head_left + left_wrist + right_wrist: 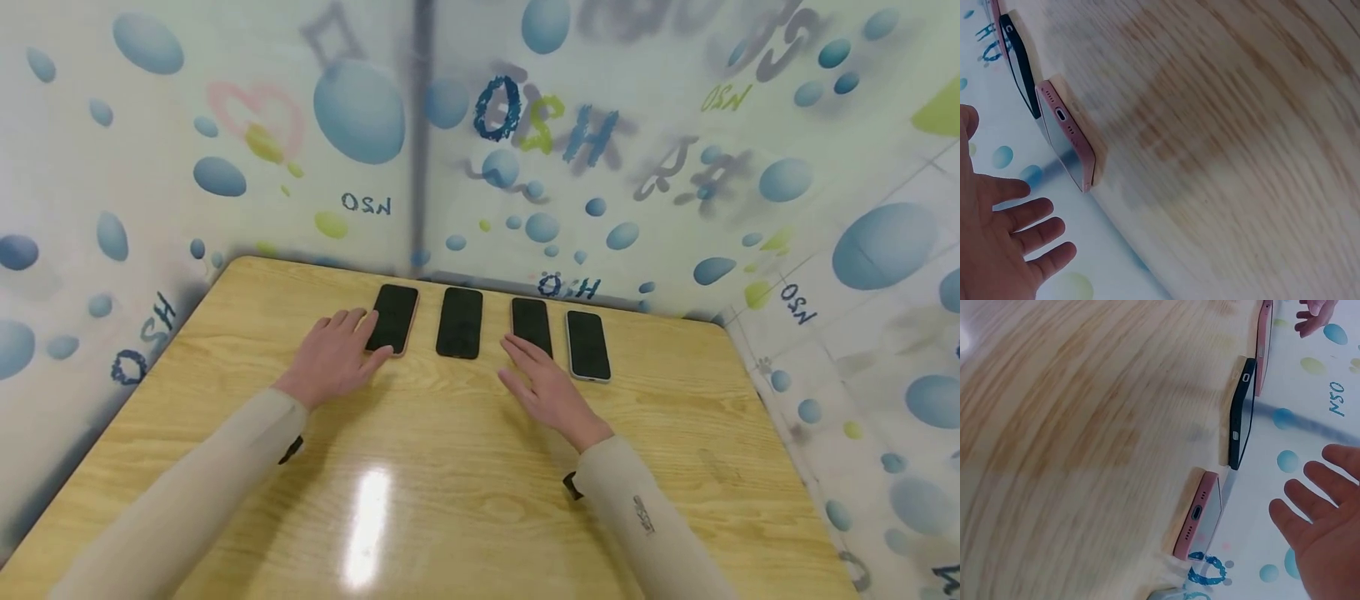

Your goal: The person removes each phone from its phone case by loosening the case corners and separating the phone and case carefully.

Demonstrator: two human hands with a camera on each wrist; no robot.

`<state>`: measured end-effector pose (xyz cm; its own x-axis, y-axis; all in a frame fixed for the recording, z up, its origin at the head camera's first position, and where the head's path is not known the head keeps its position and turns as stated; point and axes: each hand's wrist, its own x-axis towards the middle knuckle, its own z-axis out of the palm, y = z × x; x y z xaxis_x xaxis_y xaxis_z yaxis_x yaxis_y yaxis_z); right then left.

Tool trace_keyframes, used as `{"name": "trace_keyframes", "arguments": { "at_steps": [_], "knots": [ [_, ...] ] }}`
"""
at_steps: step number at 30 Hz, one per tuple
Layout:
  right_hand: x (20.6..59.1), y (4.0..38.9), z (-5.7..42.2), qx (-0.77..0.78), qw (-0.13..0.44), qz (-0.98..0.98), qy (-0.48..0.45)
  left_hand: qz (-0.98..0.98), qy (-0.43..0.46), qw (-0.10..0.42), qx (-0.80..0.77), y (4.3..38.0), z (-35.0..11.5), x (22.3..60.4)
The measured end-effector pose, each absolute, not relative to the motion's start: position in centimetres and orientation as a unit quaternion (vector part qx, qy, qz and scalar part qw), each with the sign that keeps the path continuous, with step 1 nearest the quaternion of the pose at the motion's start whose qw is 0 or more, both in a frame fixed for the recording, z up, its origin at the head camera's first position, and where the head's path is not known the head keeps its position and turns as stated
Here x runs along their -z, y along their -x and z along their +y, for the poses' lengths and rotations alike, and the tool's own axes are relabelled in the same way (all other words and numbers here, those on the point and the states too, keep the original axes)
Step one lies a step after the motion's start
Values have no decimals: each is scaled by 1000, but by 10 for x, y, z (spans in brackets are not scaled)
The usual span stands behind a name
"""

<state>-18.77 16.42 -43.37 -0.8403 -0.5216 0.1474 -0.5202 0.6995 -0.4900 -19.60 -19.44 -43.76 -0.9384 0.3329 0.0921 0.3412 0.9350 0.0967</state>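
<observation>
Several phones lie face up in a row on the wooden table, their screens dark. Leftmost is a pink-edged phone (396, 312); then come a black phone (460, 321), another pink-edged phone (531, 321) and a pale-edged phone (588, 346). My left hand (330, 354) hovers by the leftmost phone, fingers extended, covering part of its left edge in the head view. My right hand (551, 387) hovers before the third phone and hides its lower part. Both wrist views show a gap between the hands and phones, with nothing held.
Behind the row, the table (420, 433) meets a pale backdrop (285, 217) printed with blue and green drops and lettering. This patterned covering also rises along the left and right sides. A bright reflection marks the tabletop between the forearms.
</observation>
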Motion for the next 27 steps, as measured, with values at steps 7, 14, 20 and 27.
{"name": "trace_keyframes", "arguments": {
  "at_steps": [7, 14, 20, 27],
  "knots": [
    [434, 191, 158, 291, 15, 917, 272, -984, 167, 29, 55, 202, -191, 443],
    [437, 197, 153, 323, 17, 904, 279, -985, 162, 31, 57, 207, -186, 444],
    [435, 202, 145, 358, 27, 892, 274, -987, 144, 14, 69, 212, -185, 443],
    [435, 204, 137, 384, 57, 886, 254, -989, 134, -3, 58, 217, -184, 447]
  ]
}}
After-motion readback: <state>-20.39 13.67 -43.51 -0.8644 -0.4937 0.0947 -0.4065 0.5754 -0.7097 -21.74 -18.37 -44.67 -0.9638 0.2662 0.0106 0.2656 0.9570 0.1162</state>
